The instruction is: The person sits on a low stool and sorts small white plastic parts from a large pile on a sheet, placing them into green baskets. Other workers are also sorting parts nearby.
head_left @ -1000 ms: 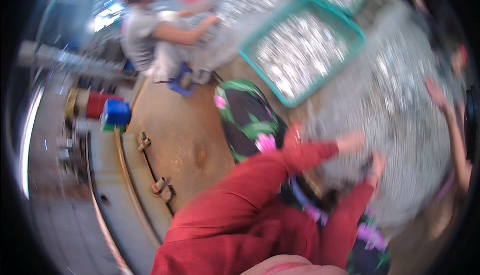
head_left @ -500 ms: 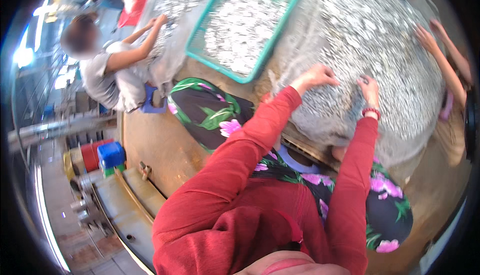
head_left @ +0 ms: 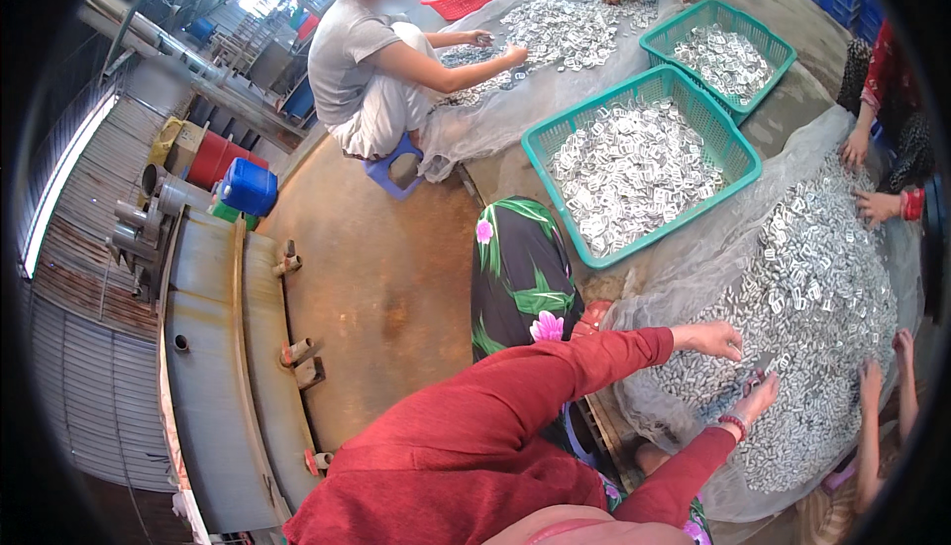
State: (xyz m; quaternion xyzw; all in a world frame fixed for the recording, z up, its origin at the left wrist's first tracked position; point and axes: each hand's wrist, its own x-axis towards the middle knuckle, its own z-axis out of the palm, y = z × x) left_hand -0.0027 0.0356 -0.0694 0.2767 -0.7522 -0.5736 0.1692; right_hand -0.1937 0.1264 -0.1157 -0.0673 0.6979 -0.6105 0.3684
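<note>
A large heap of small silver metal pieces (head_left: 822, 268), many shaped like slotted buckles, lies before me on a translucent sheet (head_left: 684, 297). Over its near left part, my left hand (head_left: 709, 338) has its fingers drawn together; whatever they may hold is too small to make out. Close by, to the right and nearer to me, my right hand (head_left: 757, 398) is closed, with a dark bit at its fingertips that I cannot identify. A red bracelet (head_left: 734, 424) circles my right wrist. Beyond the heap's left side stands a green basket (head_left: 570, 210) full of similar pieces.
A second green basket (head_left: 768, 84) stands behind the first. A person (head_left: 357, 59) on a blue stool (head_left: 396, 170) handles pieces on another sheet. Other people's hands (head_left: 876, 206) reach the heap from the right. A metal trough (head_left: 208, 347) and blue container (head_left: 248, 186) are at left.
The view has swung, so the heap and my hands sit lower and farther right, and the second basket shows. Both hands remain over the heap, close together.
</note>
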